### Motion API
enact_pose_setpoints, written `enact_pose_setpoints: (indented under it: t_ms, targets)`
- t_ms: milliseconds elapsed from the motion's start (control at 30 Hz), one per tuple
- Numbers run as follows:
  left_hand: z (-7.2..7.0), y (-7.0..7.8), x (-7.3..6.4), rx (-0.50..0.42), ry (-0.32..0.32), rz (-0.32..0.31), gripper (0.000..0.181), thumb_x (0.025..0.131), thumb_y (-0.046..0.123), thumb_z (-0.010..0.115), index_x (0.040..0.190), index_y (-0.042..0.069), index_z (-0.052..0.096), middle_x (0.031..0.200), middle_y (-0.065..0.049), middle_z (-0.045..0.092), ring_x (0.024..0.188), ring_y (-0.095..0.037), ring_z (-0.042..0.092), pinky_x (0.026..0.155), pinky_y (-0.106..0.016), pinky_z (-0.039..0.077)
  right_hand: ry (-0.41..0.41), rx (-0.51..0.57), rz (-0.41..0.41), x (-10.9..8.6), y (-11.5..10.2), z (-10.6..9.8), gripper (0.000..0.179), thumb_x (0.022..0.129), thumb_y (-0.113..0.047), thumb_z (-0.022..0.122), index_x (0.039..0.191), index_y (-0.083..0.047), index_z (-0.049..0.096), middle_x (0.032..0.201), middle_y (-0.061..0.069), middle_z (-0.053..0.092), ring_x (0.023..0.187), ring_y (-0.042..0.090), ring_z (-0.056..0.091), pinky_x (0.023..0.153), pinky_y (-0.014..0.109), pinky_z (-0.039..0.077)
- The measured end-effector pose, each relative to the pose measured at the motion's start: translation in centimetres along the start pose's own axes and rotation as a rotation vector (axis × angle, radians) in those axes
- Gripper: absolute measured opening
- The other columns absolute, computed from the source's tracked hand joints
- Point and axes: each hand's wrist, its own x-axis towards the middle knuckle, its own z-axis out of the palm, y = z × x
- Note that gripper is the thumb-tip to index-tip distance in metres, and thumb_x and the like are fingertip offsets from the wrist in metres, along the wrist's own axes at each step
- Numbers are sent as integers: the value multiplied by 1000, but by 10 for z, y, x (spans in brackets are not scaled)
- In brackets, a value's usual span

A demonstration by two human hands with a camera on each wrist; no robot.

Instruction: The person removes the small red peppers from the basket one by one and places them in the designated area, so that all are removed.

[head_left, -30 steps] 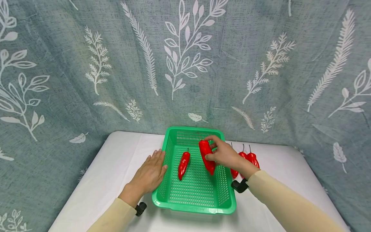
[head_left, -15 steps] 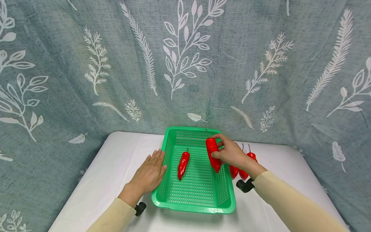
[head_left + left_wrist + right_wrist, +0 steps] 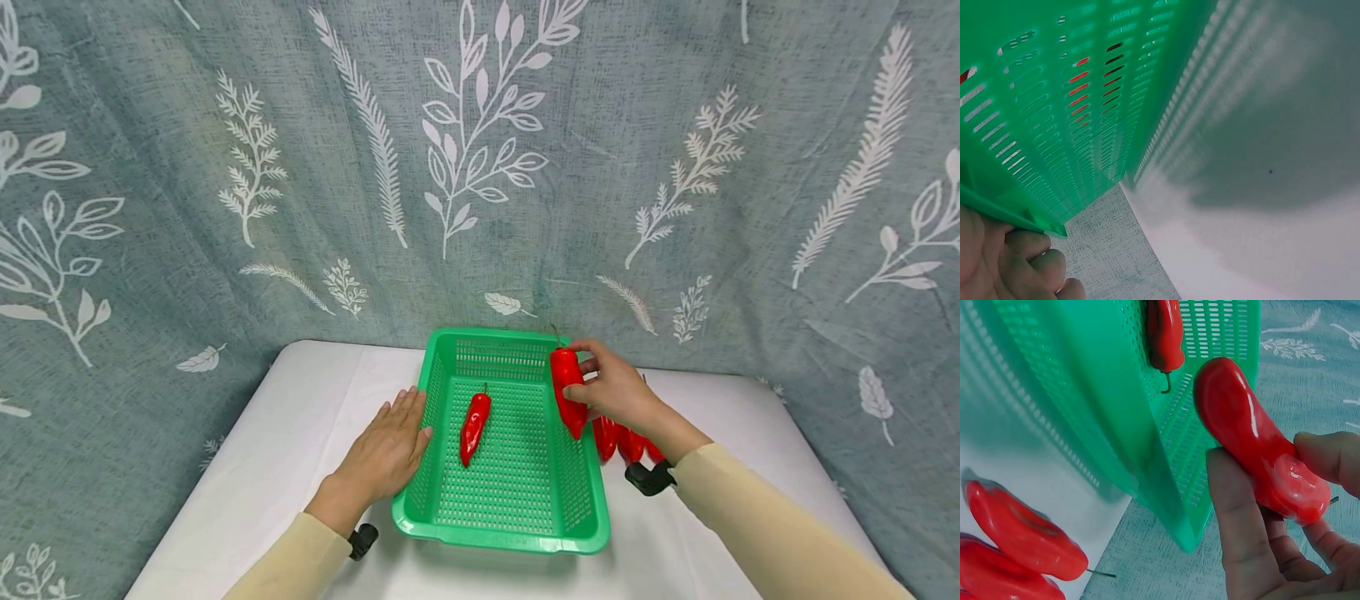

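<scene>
My right hand (image 3: 613,385) pinches a red pepper (image 3: 567,390) between thumb and fingers, over the right rim of a green plastic basket (image 3: 517,546). In the right wrist view the held pepper (image 3: 1241,425) is glossy, its thin stem pointing away past the fingers. A second red pepper (image 3: 475,428) lies inside the basket, left of its middle. My left hand (image 3: 386,450) rests flat with straight fingers along the basket's left rim; the left wrist view shows its fingers (image 3: 1029,256) under the rim's edge.
Several red peppers (image 3: 628,442) lie on the white table (image 3: 697,417) just right of the basket, partly hidden by my right hand and wrist. Behind the table hangs a grey-green curtain (image 3: 570,208) with white leaf prints. Black wrist cameras (image 3: 649,479) sit by both sleeves.
My right hand has carried the held pepper rightward and slightly up, from above the basket's inside to its right rim. My left hand and the pepper in the basket stay put.
</scene>
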Motion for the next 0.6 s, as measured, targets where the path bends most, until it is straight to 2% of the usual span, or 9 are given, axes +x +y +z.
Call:
enact_pose_setpoints:
  t_ms: [167, 400, 600]
  targets:
    - [0, 0, 0, -8, -1, -6, 64, 115, 32, 42, 163, -7, 29, 170, -25, 31, 159, -39, 28, 131, -53, 26, 10, 18, -4, -2, 4, -7, 73, 96, -12, 72, 160, -9, 36, 136, 28, 54, 83, 26, 73, 69, 45, 67]
    - [1, 0, 0, -14, 3, -8, 63, 115, 32, 43, 162, -7, 29, 170, -25, 31, 160, -38, 28, 131, -53, 26, 51, -17, -11, -5, 10, -17, 72, 96, -13, 73, 158, -7, 36, 136, 29, 55, 87, 27, 73, 69, 44, 67]
    - [0, 1, 0, -20, 7, -10, 63, 115, 31, 44, 162, -8, 30, 169, -25, 31, 159, -39, 28, 131, -53, 26, 58, 7, 5, -8, 15, -27, 76, 97, -14, 74, 160, -7, 33, 139, 31, 51, 91, 30, 72, 72, 48, 67]
